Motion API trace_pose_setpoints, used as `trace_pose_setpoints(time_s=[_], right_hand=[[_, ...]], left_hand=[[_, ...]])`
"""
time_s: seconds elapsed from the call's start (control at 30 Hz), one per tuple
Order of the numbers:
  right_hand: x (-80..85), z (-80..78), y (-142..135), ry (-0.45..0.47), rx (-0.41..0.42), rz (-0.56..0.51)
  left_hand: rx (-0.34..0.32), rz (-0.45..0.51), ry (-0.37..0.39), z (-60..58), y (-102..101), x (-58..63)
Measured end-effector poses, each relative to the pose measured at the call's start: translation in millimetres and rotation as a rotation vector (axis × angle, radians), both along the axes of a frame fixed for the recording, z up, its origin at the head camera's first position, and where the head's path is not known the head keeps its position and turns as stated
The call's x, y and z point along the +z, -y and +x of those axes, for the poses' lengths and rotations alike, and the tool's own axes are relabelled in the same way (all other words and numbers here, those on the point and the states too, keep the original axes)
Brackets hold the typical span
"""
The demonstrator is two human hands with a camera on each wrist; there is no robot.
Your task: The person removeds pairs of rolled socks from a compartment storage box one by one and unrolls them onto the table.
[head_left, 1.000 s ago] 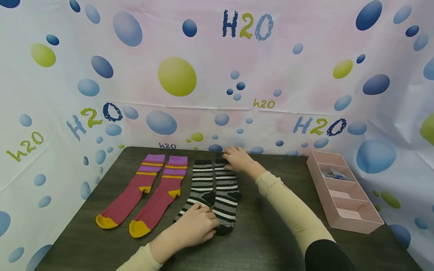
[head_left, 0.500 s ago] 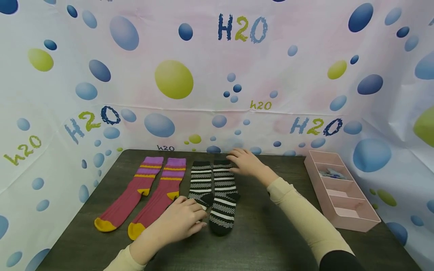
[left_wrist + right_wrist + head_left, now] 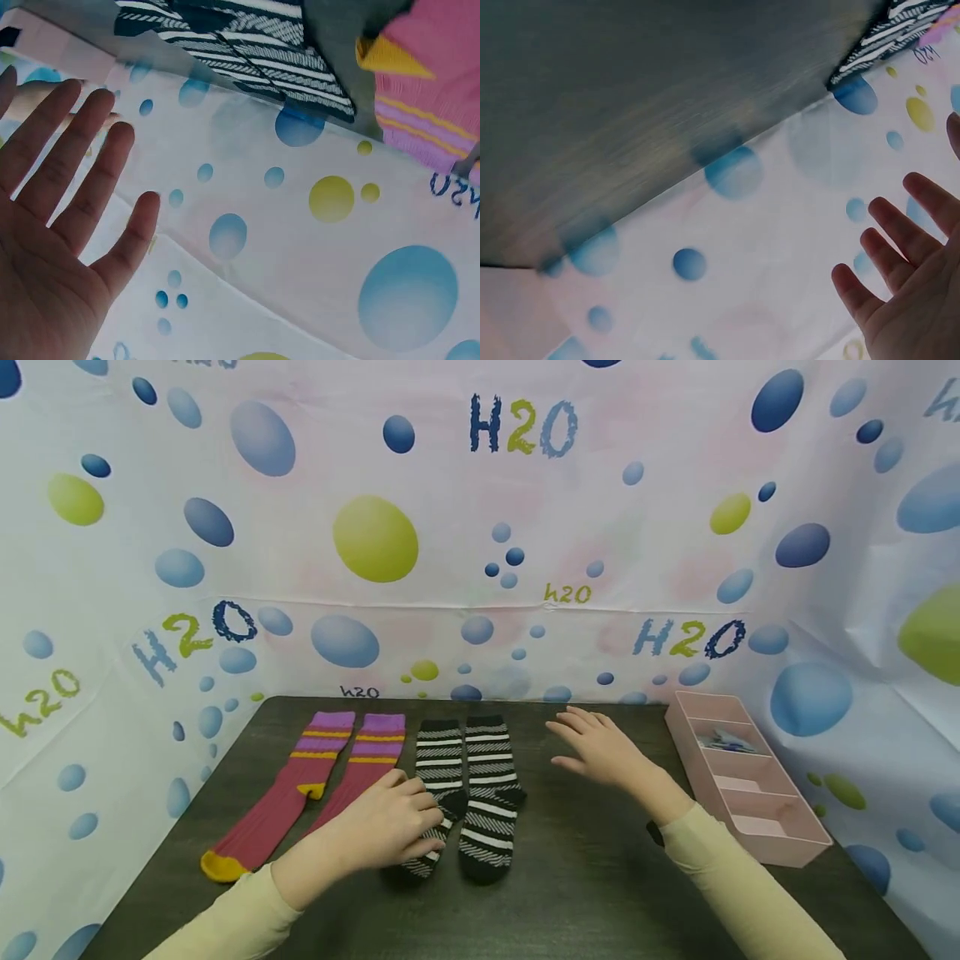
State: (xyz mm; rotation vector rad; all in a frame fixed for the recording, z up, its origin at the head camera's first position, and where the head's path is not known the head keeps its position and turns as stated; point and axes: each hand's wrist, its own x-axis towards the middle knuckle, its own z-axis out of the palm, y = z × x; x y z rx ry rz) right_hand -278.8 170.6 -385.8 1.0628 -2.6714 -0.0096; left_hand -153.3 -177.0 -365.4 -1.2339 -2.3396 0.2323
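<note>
Two black-and-white striped socks lie flat side by side, the left sock (image 3: 439, 756) and the right sock (image 3: 489, 814). My left hand (image 3: 382, 822) is over the left striped sock's foot and partly hides it. In the left wrist view that hand's fingers (image 3: 101, 184) are straight and spread, holding nothing. To the right of the striped pair, apart from it, is my right hand (image 3: 600, 752), and its fingers (image 3: 904, 229) are also extended with nothing in them. A maroon sock (image 3: 281, 802) with yellow toe lies at left; its mate (image 3: 372, 756) is partly behind my left hand.
At the right of the dark table (image 3: 577, 877) stands a pink divided box (image 3: 795, 850). Small bluish-grey items (image 3: 727, 742) lie in one of its compartments. A bubble-printed sheet (image 3: 450, 485) rises behind the table and along both sides.
My right hand has left the right striped sock's cuff and moved right. My left hand has shifted left from the striped toes, uncovering the right sock's foot. The view has turned slightly.
</note>
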Motion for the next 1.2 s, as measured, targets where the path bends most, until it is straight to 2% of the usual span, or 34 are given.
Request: trace_pose_setpoints(time_s=[0.13,0.3,0.5,0.6,0.8,1.0,1.13,1.2], right_hand=[[-1.9,20.8,-23,0.006,-0.056,-0.023],[-3.6,45.8,-56,-0.022,-0.111,-0.078],[6.2,76.8,-98,0.055,-0.262,-0.135],[11.3,88.6,-119,0.039,-0.312,-0.167],[7.5,104.7,-154,-0.050,-0.349,-0.243],[9.6,115.4,-177,0.064,-0.527,-0.224],[8.6,115.6,-185,0.105,-0.566,-0.209],[5.5,115.0,-186,0.108,-0.569,-0.207]], left_hand=[[-0.050,-0.035,-0.023,-15.2,-6,5.5],[-0.119,-0.078,-0.043,-40.4,-17,5.9],[-0.151,-0.142,-0.011,-72.1,-36,0.9],[-0.159,-0.166,0.002,-87.7,-48,-0.8],[-0.161,-0.214,0.015,-113.8,-77,-3.1],[-0.141,-0.257,0.031,-136.8,-115,-3.1],[-0.120,-0.251,0.079,-151.0,-143,1.3],[-0.112,-0.217,0.110,-157.6,-156,4.9]])
